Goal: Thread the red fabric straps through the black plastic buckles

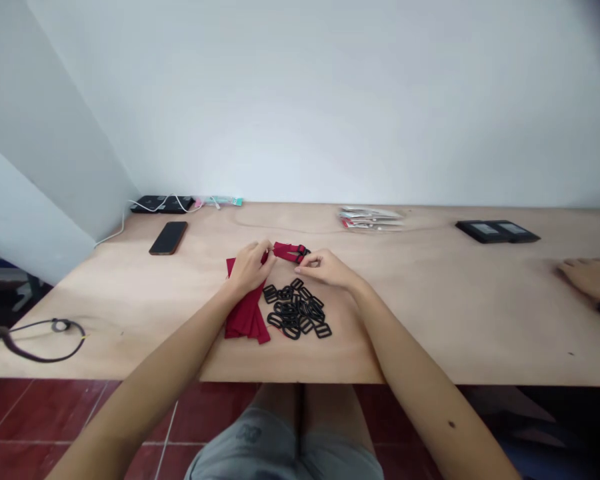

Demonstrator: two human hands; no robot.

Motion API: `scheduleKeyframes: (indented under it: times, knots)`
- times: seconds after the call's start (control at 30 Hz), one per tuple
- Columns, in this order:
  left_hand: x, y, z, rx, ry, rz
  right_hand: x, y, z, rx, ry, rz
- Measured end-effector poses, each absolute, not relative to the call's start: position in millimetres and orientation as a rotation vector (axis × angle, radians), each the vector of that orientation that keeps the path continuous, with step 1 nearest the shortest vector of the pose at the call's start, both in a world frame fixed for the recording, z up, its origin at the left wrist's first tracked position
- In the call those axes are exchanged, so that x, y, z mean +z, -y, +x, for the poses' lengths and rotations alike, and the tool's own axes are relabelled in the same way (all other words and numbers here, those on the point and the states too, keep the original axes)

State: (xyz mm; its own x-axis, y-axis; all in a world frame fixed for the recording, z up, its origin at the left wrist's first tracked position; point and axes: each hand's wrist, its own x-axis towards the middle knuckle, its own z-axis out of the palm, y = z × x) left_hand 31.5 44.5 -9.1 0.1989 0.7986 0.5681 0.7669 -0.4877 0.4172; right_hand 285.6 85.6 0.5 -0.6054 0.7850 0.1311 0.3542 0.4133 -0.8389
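Note:
My left hand (254,268) is closed in a pinch at the near end of a short red strap (284,250). The far end of that strap is threaded through black plastic buckles (301,253). Right beside these buckles, my right hand (326,268) has its thumb and forefinger drawn together; what is between them, if anything, is too small to make out. A fanned stack of red straps (247,320) lies partly under my left hand and wrist. Between my forearms sits a loose pile of black slider buckles and rings (297,310).
A phone (169,238) lies at the left, with black boxes and a white cable (163,203) behind it. Thin packets (371,219) and two black cases (497,231) rest farther back. Another person's hand (593,280) is at the right. A black cord loop (55,337) lies front left.

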Motion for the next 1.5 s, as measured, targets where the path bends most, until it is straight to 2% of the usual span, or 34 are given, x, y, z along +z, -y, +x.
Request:
scheduleKeyframes:
  times: [0.23, 0.47, 0.7, 0.93, 1.27, 1.5]
  knots:
    - [-10, -47, 35, 1.216, -1.436, 2.489, -3, -91, 295, 1.214, 2.352, -0.904]
    - [-17, -50, 35, 1.223, -1.493, 2.575, -7, -90, 292, 1.208, 2.317, -0.92]
    - [-11, -46, 39, 1.211, -1.308, 2.672, -4, -88, 292, 1.238, 2.268, -0.924]
    - [-14, -44, 40, 1.16, -1.367, 2.52, -7, -88, 290, 1.29, 2.225, -0.929]
    - [-14, -45, 39, 1.057, -1.364, 2.506, -6, -84, 284, 1.478, 2.128, -0.879]
    - [-16, -49, 35, 1.008, -1.358, 2.486, -5, -86, 284, 1.291, 2.198, -0.875]
